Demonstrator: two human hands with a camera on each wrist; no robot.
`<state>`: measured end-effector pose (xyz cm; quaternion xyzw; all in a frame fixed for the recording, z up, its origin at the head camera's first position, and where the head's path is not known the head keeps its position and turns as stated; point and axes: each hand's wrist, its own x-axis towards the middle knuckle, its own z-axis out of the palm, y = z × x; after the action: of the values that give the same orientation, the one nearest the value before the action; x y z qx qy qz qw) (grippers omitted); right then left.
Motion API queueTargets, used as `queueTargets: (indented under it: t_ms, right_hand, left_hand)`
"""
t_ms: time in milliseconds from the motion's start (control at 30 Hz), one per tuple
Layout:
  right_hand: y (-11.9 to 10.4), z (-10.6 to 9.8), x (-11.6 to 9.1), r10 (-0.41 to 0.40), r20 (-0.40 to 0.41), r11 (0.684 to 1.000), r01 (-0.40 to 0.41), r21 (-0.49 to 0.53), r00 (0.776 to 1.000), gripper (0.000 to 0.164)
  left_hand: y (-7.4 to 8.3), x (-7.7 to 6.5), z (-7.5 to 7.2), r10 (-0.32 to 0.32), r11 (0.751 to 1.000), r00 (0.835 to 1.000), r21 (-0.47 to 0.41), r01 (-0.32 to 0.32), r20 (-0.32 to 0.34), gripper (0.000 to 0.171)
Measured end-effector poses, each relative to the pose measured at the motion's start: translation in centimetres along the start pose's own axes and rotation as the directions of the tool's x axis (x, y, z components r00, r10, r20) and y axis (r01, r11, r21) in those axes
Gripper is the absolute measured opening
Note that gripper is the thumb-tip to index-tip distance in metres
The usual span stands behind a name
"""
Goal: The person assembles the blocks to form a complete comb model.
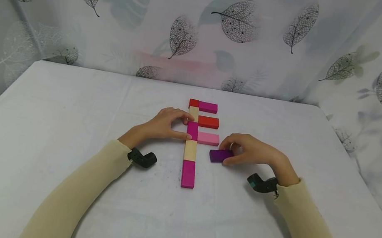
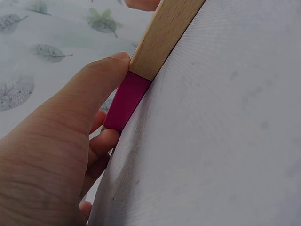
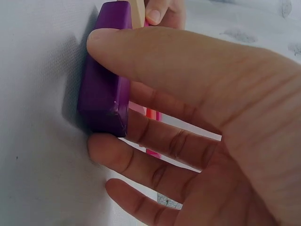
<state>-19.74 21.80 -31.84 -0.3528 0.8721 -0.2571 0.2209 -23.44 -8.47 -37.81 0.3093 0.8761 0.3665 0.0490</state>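
Observation:
A purple block [image 3: 103, 89] is pinched between the thumb and fingers of my right hand [image 1: 254, 150], just right of a column of wooden blocks. My left hand [image 1: 163, 125] holds the magenta block [image 1: 192, 130] in the column's middle, thumb at its near end and fingertips at the far end. In the left wrist view, the thumb lies where this magenta block [image 2: 127, 101] meets a plain wood block [image 2: 164, 40]. To the right of the held magenta block, a pink block [image 1: 208, 139] sticks out sideways, with the purple block nearer me than it.
A second magenta block [image 1: 188, 174] ends the column on the near side; a small red block [image 1: 194, 103] is at its far end. Further side pieces are a red block [image 1: 208, 122] and a magenta block [image 1: 208, 107]. White cloth [image 1: 62, 114] covers the table, with a leaf-patterned curtain behind.

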Motion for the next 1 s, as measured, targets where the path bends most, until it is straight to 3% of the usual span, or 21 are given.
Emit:
queueTargets:
  t_ms: [1000]
  right_hand:
    - [-1.2, 0.8, 0.7, 0.016, 0.036, 1.0, -0.016, 0.005, 0.999, 0.035]
  left_hand:
    - [0.0, 0.1, 0.0, -0.005, 1.0, 1.0, 0.008, 0.005, -0.002, 0.056]
